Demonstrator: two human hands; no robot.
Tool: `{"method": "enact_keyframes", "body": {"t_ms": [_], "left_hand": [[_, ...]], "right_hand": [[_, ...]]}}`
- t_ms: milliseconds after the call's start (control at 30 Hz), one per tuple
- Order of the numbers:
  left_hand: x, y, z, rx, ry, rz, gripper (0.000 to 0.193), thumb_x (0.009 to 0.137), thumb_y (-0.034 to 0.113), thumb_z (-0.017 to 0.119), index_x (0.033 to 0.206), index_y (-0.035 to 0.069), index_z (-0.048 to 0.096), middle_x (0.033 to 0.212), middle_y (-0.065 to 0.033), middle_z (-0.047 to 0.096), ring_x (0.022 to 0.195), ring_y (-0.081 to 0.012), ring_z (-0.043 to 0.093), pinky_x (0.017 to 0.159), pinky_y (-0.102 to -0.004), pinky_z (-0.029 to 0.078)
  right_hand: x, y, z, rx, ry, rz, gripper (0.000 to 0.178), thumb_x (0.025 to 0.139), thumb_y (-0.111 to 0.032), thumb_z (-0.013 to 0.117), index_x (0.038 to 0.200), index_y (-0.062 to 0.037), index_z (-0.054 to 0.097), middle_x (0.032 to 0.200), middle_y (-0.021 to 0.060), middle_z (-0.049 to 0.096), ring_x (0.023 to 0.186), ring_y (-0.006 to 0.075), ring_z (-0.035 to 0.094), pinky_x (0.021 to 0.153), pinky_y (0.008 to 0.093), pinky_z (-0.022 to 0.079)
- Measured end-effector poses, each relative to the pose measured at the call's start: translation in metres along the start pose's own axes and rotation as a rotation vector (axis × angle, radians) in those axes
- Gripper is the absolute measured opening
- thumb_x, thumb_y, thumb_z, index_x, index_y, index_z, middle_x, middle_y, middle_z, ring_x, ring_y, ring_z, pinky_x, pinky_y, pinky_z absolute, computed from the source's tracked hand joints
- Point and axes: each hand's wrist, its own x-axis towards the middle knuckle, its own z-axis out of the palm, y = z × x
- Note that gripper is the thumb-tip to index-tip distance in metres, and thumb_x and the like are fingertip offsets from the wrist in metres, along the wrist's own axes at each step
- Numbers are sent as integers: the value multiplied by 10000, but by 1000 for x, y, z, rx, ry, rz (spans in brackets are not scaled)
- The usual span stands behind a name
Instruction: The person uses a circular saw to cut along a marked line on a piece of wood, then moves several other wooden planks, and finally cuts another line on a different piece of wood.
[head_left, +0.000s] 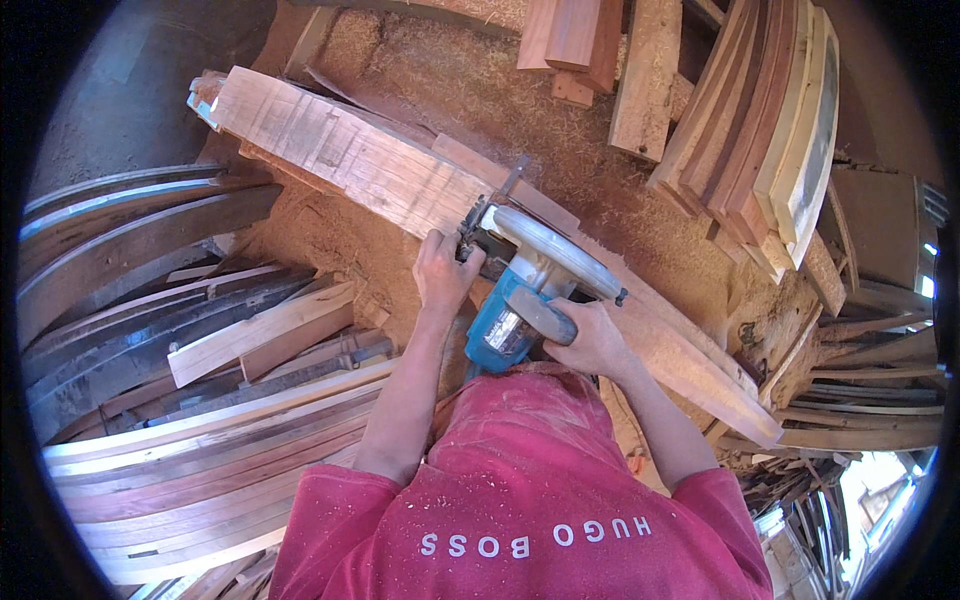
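A blue circular saw (500,325) with a silvery blade guard sits across a long, thick wooden plank (330,150), which runs from upper left to lower right. My right hand (588,335) is wrapped round the saw's dark rear handle. At the saw's front, my left hand (445,270) is closed on a dark part by the base, its fingertips close to the plank's near edge. A metal bar (515,175) sticks out from the saw's front. The guard hides the blade. Fine sawdust lies on the plank's right part (680,345).
Long boards (220,450) are stacked at the left, with a short pale offcut (260,325) on them. Curved boards (760,110) lean at the upper right, beside reddish blocks (570,40). Sawdust (430,90) covers the ground beyond the plank. More timber (870,380) lies at the right.
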Motion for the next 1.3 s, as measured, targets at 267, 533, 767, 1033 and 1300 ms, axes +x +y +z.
{"method": "enact_keyframes", "body": {"t_ms": [267, 533, 767, 1033, 1300], "left_hand": [[5, -6, -3, 30, -3, 12, 329, 722, 237, 804, 941, -2, 745, 836, -127, 604, 759, -306, 649, 674, -422, 546], [15, -9, -11, 16, 14, 10, 323, 716, 241, 802, 919, -5, 748, 832, -129, 608, 741, -314, 652, 663, -431, 550], [23, -20, -14, 38, -6, 13, 323, 716, 239, 800, 921, -4, 748, 833, -130, 612, 748, -320, 654, 664, -438, 552], [36, -28, -24, 25, -29, -27, 327, 730, 239, 785, 961, 9, 757, 849, -137, 616, 755, -322, 656, 673, -438, 552], [47, -40, -33, 22, -52, -33, 328, 732, 236, 786, 966, 7, 752, 847, -136, 613, 753, -319, 652, 671, -438, 546]], "right_hand": [[6, -6, 3, 49, 6, 29, 427, 694, -141, 751, 1089, -7, 662, 895, 250, 679, 873, 416, 679, 786, 442, 536], [14, -11, 6, 42, 23, 2, 407, 693, -134, 746, 1073, -10, 665, 891, 240, 681, 860, 410, 681, 781, 434, 537], [26, -18, 10, 0, 23, -8, 414, 691, -149, 760, 1073, -16, 671, 897, 240, 682, 869, 412, 681, 782, 449, 541], [41, -27, 15, 14, 2, 17, 436, 696, -165, 772, 1092, -18, 663, 938, 230, 692, 898, 417, 675, 809, 456, 542], [55, -38, 18, 1, 39, -49, 414, 722, -195, 776, 1086, -26, 674, 922, 231, 704, 869, 410, 691, 779, 468, 560]]}}
